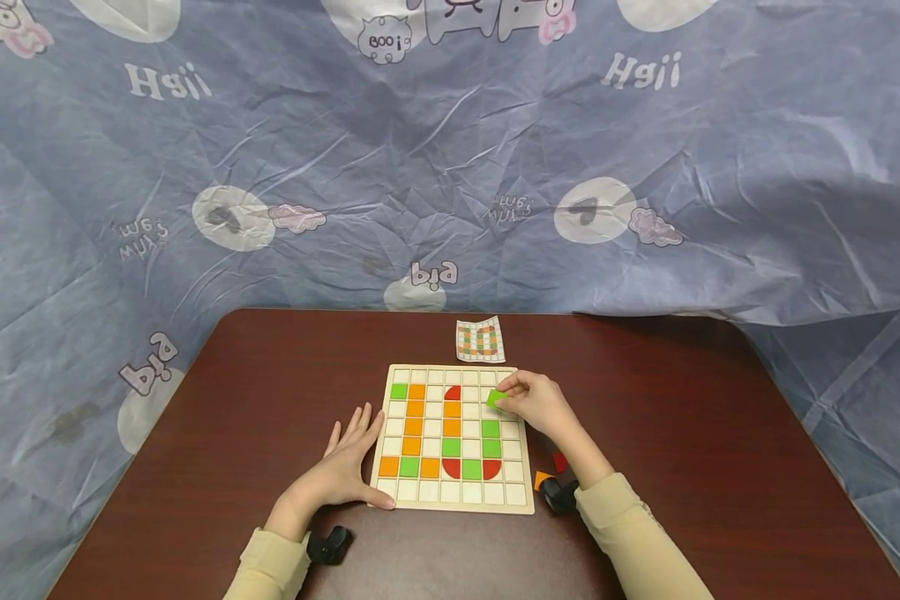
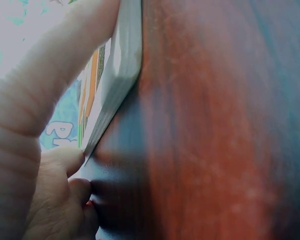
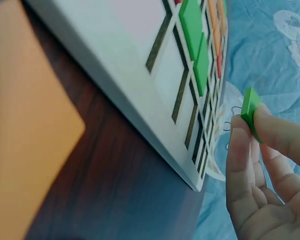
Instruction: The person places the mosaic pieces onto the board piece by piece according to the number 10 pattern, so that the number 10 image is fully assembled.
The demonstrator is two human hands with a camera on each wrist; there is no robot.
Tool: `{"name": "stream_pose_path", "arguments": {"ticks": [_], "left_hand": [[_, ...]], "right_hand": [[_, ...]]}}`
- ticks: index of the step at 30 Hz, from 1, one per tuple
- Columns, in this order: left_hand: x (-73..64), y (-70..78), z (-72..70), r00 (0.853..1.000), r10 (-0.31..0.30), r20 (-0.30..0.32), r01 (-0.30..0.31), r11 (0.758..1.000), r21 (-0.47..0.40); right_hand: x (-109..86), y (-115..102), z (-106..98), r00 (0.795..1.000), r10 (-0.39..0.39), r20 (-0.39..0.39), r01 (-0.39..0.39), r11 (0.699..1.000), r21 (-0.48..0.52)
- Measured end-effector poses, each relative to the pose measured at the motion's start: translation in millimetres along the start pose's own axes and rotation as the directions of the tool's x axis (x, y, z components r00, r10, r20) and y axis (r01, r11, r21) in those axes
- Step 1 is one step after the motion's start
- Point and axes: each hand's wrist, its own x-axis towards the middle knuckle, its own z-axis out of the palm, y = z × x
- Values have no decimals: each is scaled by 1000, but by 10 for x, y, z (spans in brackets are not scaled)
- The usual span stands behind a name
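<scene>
My right hand (image 1: pixel 537 405) pinches a green square tile (image 3: pixel 250 111) between thumb and fingers, over the upper right part of a cream grid board (image 1: pixel 453 506). In the head view the green tile overlaps the cells above a column of two green tiles (image 1: pixel 491 438). My left hand (image 1: pixel 341 468) lies along the board's left side with fingers extended, its thumb (image 2: pixel 60 65) at the near left corner and fingertips at the left edge. Orange, green and red pieces fill some cells, among them an orange column (image 1: pixel 413 427) and red quarter-rounds (image 1: pixel 452 469).
A small printed pattern card (image 1: pixel 480 340) lies behind the board. Near the right wrist, a loose orange tile (image 1: pixel 542 480) and a red piece (image 1: pixel 559 461) are on the dark wooden table (image 1: pixel 285 375). A blue patterned cloth (image 1: pixel 435 150) hangs behind.
</scene>
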Motion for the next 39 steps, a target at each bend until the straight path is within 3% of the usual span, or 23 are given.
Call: {"name": "stream_pose_path", "arguments": {"ticks": [9,18,26,34,39], "left_hand": [[-10,9,-3,1000,2,-4,-2,1000,-2],[-21,14,-4,1000,5,-1,-5,1000,4],[4,4,7,1000,-5,-4,5,1000,12],[0,-7,1,1000,3,2,-3,1000,15],[-1,-9,-8,1000,5,3,-5,1000,16]], "right_hand": [[100,6,84,1000,1,27,2,995,-102],[109,-1,134,997,-36,68,47,985,-164],[118,-14,161,995,-85,54,96,965,-243],[66,20,30,997,-32,74,41,990,-136],[-24,80,-125,992,-45,122,54,996,-74]]}}
